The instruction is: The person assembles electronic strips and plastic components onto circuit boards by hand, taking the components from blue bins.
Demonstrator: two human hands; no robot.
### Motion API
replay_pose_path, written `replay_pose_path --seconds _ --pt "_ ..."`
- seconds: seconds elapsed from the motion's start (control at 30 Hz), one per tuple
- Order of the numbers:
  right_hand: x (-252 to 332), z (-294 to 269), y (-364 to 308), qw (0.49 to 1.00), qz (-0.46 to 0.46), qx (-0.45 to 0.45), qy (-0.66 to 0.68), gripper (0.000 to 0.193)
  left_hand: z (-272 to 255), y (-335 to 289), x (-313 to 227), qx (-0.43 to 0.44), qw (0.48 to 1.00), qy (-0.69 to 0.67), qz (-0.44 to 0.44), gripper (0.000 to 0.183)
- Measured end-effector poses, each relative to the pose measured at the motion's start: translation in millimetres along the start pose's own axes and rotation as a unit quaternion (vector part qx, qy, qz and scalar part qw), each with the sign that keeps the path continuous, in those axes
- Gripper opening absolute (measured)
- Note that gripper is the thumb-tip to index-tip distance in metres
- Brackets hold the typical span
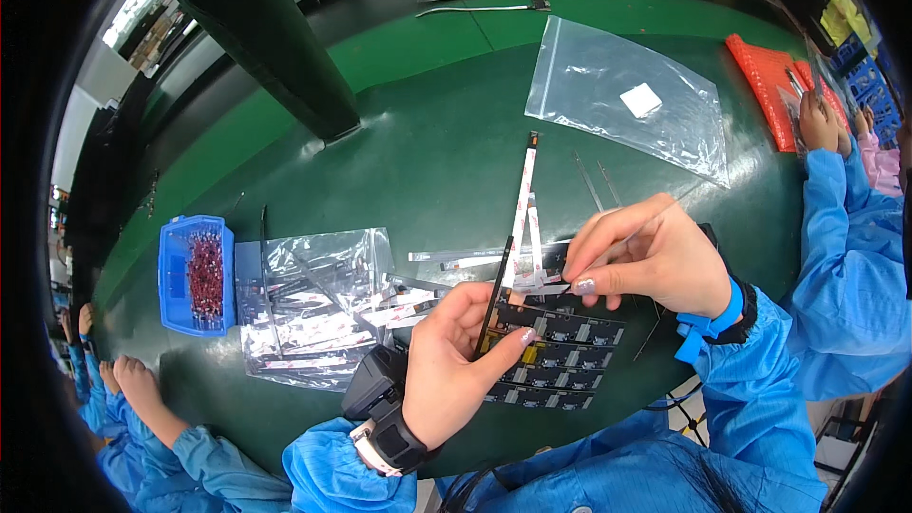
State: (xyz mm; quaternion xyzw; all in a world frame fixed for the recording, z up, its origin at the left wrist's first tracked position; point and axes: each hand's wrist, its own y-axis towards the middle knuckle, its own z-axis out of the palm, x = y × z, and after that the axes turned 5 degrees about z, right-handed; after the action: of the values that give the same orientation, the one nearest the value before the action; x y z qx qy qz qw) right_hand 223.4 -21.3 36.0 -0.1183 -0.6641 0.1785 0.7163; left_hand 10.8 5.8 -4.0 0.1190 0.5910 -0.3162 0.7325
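My left hand (454,361) is closed round a thin black strip (501,290) that stands up between its fingers and thumb. Beside its thumb lies a black circuit board panel (568,353) divided into rows of small boards, one patch of it yellow. My right hand (655,261), fingers pinched, is just above the panel's far edge. What its fingertips grip is too small to make out; the end of a pale flat strip (543,291) lies right by them. Further white flat flex strips (522,209) reach away from the panel's far side.
Left of my hands, a clear bag (313,266) bears many white strips. Beyond it stands a blue bin (198,323) of small red parts. A zip bag (608,66) with a white label lies far right, near red bubble wrap (758,85). A dark post (275,47) rises far left. Co-workers sit both sides.
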Motion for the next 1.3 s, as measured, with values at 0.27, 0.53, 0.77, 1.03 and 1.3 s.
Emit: replay_pose_path --seconds 0.27,0.53,0.77,1.03,1.3 --pt "-9 7 1 0.998 0.045 0.053 -0.009 0.014 -1 4 -16 0.024 0.996 0.029 -0.083 0.032" --pt "-11 17 -1 0.996 0.042 0.061 -0.056 0.011 -3 1 -15 0.042 0.996 0.044 -0.06 0.022" --pt "-19 21 1 0.995 0.014 0.031 -0.092 0.01 -1 2 -7 0.031 0.998 -0.003 -0.057 0.025" --pt "-18 21 0 0.989 -0.006 0.019 -0.147 0.009 -1 3 -11 0.031 0.996 0.006 -0.083 0.029" --pt "-21 23 1 0.983 -0.025 0.011 -0.182 0.009 -1 4 -10 0.039 0.996 0.048 -0.068 0.031"
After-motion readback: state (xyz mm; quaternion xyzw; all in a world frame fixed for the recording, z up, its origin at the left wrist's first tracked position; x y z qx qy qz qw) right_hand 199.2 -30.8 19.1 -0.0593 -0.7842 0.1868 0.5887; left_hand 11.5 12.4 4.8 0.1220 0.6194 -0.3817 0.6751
